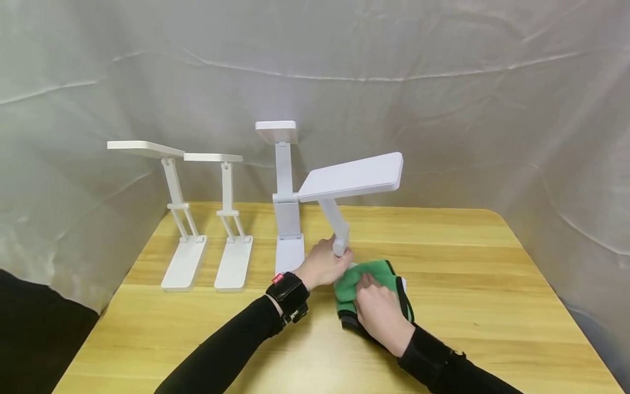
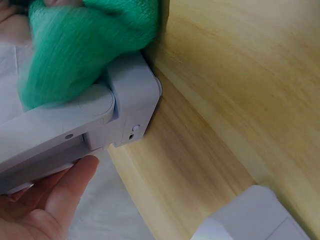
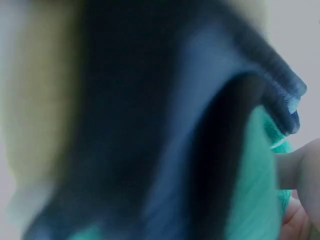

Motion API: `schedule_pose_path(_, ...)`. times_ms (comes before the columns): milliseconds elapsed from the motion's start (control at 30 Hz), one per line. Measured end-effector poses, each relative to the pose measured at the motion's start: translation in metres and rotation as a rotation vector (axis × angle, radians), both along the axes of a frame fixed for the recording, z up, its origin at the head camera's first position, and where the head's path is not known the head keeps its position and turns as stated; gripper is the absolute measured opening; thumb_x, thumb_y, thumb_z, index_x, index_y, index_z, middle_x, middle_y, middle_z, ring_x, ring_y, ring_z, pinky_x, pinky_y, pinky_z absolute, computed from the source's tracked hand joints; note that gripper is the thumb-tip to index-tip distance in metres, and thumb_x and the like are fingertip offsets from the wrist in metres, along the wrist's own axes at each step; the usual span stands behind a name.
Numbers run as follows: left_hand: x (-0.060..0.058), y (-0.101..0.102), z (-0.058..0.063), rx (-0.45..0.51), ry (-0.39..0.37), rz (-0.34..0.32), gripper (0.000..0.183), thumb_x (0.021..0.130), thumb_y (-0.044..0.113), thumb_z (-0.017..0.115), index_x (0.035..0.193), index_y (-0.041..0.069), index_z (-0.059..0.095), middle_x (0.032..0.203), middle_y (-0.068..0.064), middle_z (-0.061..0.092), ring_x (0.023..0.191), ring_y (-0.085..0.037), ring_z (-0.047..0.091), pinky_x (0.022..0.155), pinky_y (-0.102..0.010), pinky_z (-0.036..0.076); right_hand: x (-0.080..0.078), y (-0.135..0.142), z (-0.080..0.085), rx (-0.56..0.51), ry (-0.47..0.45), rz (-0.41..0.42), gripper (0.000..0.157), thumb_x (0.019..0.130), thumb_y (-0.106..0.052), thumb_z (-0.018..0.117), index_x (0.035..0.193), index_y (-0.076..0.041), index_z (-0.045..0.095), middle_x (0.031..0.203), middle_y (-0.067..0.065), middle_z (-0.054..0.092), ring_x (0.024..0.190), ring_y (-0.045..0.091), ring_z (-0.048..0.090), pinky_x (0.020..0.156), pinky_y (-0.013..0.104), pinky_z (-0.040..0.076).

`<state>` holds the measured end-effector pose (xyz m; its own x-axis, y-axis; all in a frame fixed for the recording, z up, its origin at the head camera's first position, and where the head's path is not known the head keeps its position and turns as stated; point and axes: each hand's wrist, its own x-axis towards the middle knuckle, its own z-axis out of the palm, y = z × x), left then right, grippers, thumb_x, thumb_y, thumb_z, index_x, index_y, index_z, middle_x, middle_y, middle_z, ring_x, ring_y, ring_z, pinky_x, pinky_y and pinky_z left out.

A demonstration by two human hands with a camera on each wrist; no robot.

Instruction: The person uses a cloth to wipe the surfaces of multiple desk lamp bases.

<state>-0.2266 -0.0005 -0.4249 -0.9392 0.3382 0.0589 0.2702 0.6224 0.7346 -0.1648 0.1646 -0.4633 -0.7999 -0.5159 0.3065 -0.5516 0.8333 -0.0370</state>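
My left hand [image 1: 322, 265] holds the lower arm of a white folding desk lamp [image 1: 354, 178], whose flat head tilts up to the right. The left wrist view shows the fingers [image 2: 75, 187] along the grooved side of the arm, close to the hinge. In my right hand [image 1: 381, 312] is a green cloth [image 1: 376, 268] with black edging, bunched and pressed over the lamp's base. The base lies mostly hidden under it. The cloth [image 2: 100, 35] also covers part of the hinge end in the left wrist view. Dark edging and green cloth [image 3: 255, 190], blurred, fill much of the right wrist view.
Three more white lamps stand to the left: one at the far left [image 1: 184, 262], one beside it [image 1: 235, 262], and a taller one [image 1: 287, 219] close to my left hand. The wooden table [image 1: 467, 262] meets a grey fabric backdrop [image 1: 443, 120] behind.
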Motion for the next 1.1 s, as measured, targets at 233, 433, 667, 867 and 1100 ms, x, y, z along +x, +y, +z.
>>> schedule_pose_path(233, -0.001, -0.001, -0.003, 0.024, -0.013, 0.021, 0.014, 0.093, 0.028, 0.046, 0.093, 0.015, 0.044, 0.062, 0.001, 0.055, 0.05, -0.012, 0.054, 0.046, -0.029, 0.045, -0.01, -0.001, -0.008, 0.055, 0.11, 0.02, 0.061, 0.082, -0.037, 0.071, 0.107, 0.017, 0.06, 0.108, 0.033, 0.062, 0.102, 0.042, 0.059, 0.065, 0.046, 0.057)
schedule_pose_path(433, -0.002, 0.0, -0.004, 0.029, -0.004, 0.002, 0.015, 0.092, 0.029, 0.045, 0.092, 0.014, 0.044, 0.061, 0.002, 0.055, 0.05, -0.012, 0.054, 0.044, -0.03, 0.044, -0.02, -0.005, -0.006, 0.083, 0.099, 0.081, 0.03, 0.08, -0.028, 0.073, 0.08, 0.001, 0.066, 0.088, 0.02, 0.065, 0.083, 0.033, 0.063, 0.057, 0.042, 0.055)
schedule_pose_path(667, -0.002, 0.002, -0.003, -0.001, 0.02, 0.003, 0.016, 0.092, 0.03, 0.045, 0.089, 0.015, 0.043, 0.06, 0.003, 0.043, 0.048, -0.012, 0.045, 0.043, -0.029, 0.04, -0.021, -0.003, 0.005, 0.023, 0.0, 0.131, 0.034, 0.077, -0.011, 0.069, 0.056, -0.018, 0.042, 0.062, 0.002, 0.048, 0.049, 0.015, 0.048, 0.039, 0.03, 0.041)
schedule_pose_path(867, -0.002, 0.002, -0.004, 0.008, 0.009, 0.008, 0.014, 0.093, 0.028, 0.046, 0.09, 0.015, 0.042, 0.059, 0.003, 0.041, 0.046, -0.012, 0.042, 0.042, -0.028, 0.036, -0.023, -0.008, 0.003, 0.009, -0.045, 0.097, 0.036, 0.078, -0.017, 0.071, 0.056, -0.019, 0.043, 0.06, -0.002, 0.045, 0.062, 0.019, 0.055, 0.043, 0.031, 0.045)
schedule_pose_path(1100, -0.002, 0.002, -0.005, 0.004, 0.011, 0.011, 0.016, 0.091, 0.03, 0.045, 0.089, 0.015, 0.043, 0.06, 0.003, 0.044, 0.049, -0.013, 0.047, 0.045, -0.029, 0.041, -0.019, -0.006, -0.003, 0.005, 0.104, 0.203, 0.038, 0.077, -0.006, 0.066, 0.054, -0.018, 0.039, 0.056, -0.002, 0.046, 0.058, 0.017, 0.055, 0.042, 0.031, 0.044)
